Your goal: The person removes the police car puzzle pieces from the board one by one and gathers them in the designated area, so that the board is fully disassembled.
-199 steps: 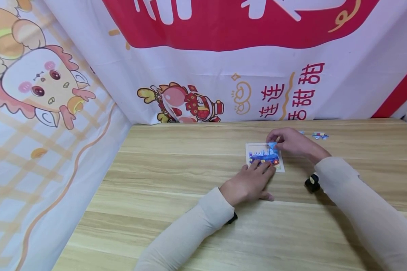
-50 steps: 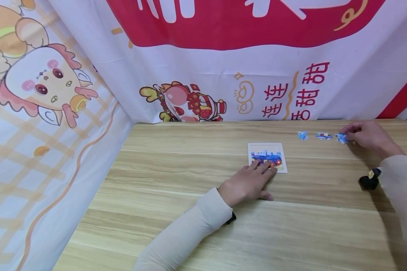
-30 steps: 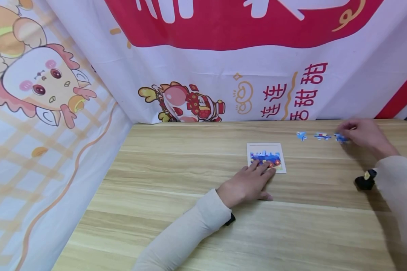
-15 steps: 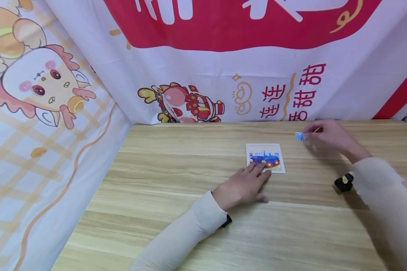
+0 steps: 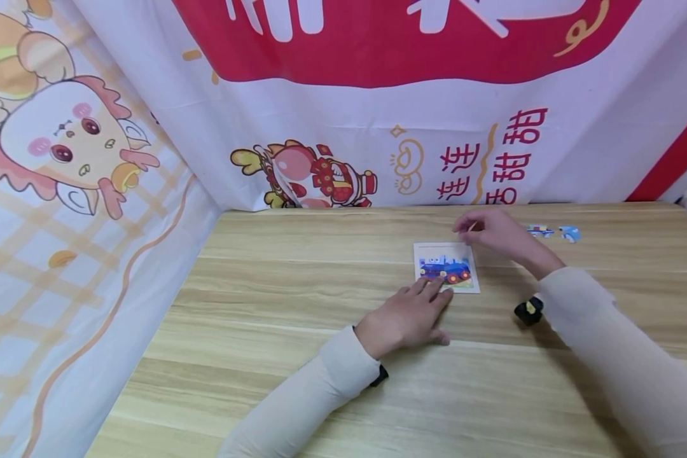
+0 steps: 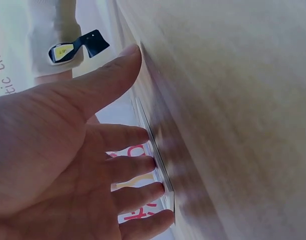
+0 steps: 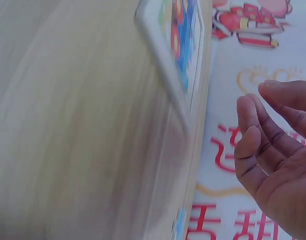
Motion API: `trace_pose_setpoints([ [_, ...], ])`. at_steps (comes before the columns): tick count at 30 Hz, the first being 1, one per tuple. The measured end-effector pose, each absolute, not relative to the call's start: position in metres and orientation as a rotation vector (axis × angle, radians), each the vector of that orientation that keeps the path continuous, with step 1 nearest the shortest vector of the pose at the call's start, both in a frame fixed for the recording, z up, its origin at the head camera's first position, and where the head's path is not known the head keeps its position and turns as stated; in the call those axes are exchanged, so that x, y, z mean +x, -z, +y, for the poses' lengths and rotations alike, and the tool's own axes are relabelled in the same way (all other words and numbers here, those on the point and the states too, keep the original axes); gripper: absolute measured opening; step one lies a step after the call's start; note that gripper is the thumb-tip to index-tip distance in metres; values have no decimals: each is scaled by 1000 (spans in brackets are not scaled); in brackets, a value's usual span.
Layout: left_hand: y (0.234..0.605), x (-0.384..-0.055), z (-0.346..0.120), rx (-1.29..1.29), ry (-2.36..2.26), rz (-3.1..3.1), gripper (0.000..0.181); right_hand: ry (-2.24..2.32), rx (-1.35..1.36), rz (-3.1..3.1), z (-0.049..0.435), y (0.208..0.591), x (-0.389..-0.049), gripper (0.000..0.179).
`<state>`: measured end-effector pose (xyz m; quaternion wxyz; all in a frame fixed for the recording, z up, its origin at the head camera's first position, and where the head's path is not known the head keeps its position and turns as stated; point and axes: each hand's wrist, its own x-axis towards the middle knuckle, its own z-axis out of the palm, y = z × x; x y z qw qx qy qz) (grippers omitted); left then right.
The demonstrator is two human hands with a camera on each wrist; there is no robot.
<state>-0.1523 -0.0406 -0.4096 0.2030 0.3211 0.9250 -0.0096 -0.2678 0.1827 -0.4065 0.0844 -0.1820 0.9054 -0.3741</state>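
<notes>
A small white-framed jigsaw puzzle (image 5: 472,262) with a picture of a blue vehicle with red wheels lies on the table. My left hand (image 5: 403,323) rests with spread, straight fingers at its near edge; the left wrist view shows the fingertips (image 6: 155,187) along the frame's side. Raised over the far right corner is my right hand (image 5: 500,236), its fingers loosely bent. In the right wrist view nothing shows between thumb and fingertips (image 7: 248,107). A blue loose puzzle piece (image 7: 179,224) lies on the table there, hidden behind the right hand in the head view.
To the right of the right hand lie a multicoloured puzzle piece (image 5: 541,230) and a light blue piece (image 5: 570,233). A printed cloth (image 5: 332,102) hangs behind the table's far edge, another at the left. Black camera mounts (image 5: 529,310) sit on both wrists.
My right hand has moved left from the rightmost loose piece, past the others, to the puzzle's far corner. That rightmost piece now lies uncovered. My left hand has slid slightly toward me.
</notes>
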Motion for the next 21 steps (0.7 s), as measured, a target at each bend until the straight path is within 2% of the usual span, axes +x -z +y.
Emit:
trace_pose_setpoints([
  [9, 411, -153, -40, 886, 48, 2581, 86, 1106, -604, 2606, 150, 413, -264, 20],
  [21, 412, -153, -40, 922, 91, 2595, 86, 1134, -642, 2538, 132, 428, -269, 14],
])
